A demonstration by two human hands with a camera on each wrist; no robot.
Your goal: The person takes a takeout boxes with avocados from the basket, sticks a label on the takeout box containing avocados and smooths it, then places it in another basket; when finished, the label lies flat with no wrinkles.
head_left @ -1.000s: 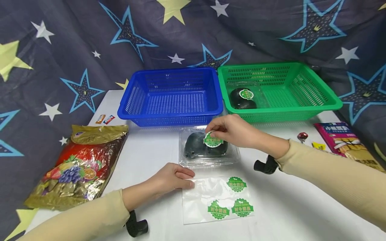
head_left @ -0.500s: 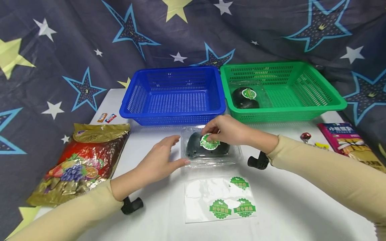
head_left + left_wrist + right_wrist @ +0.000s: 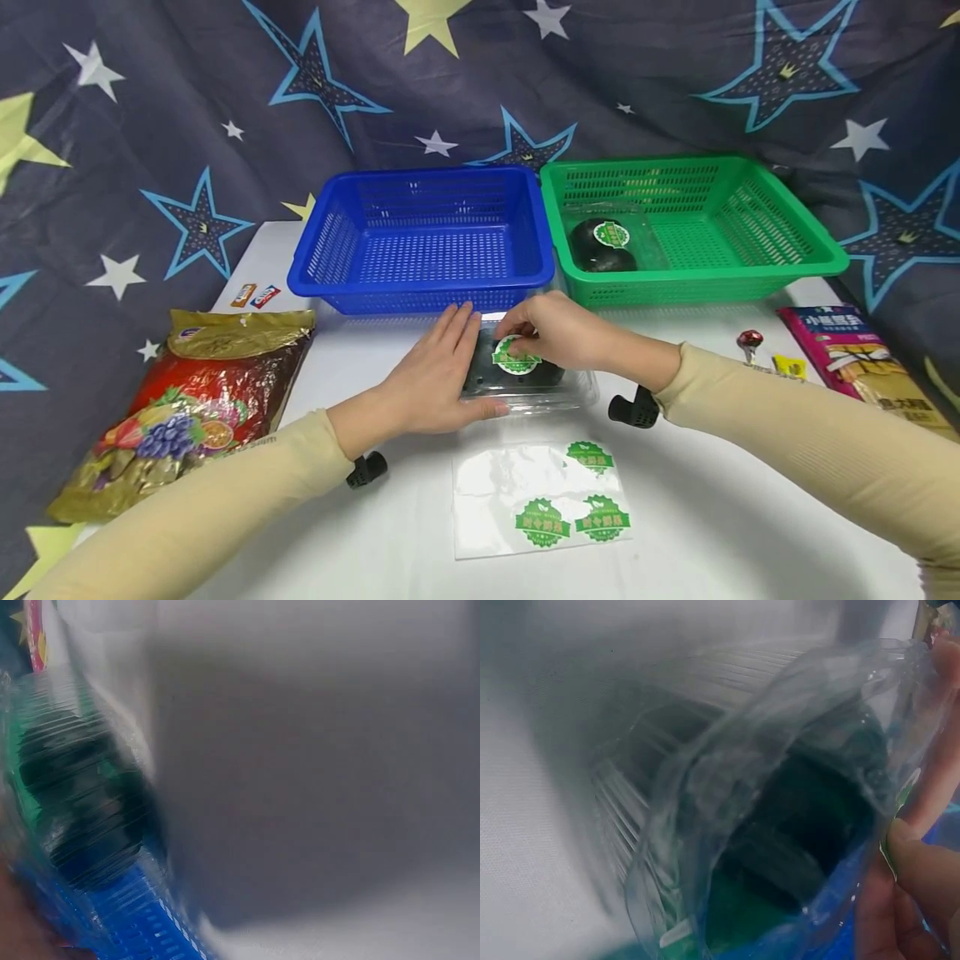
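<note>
A clear plastic clamshell box (image 3: pixel 577 395) holding dark round fruit (image 3: pixel 480 379) sits on the white table. Over its lid, my right hand (image 3: pixel 558 330) pinches a round green-and-white sticker (image 3: pixel 513 363) between thumb and fingers. In the right wrist view the sticker (image 3: pixel 889 851) shows edge-on by the thumb, close to the lid. My left hand (image 3: pixel 435 375) rests on the left side of the box, fingers straight and thumb along the front edge. Just in front lies a white sheet (image 3: pixel 483 508) with 3 green stickers left on it.
Behind the box stands a blue basket (image 3: pixel 420 296). A green basket (image 3: pixel 712 287) beside it contains another stickered clamshell box (image 3: pixel 648 242). A large candy bag (image 3: pixel 180 408) lies left; a pink snack packet (image 3: pixel 855 350) and lollipop (image 3: pixel 750 338) lie right.
My left hand has let go of the sticker sheet and moved up onto the left side of the box. The right hand has shifted slightly left with the sticker.
</note>
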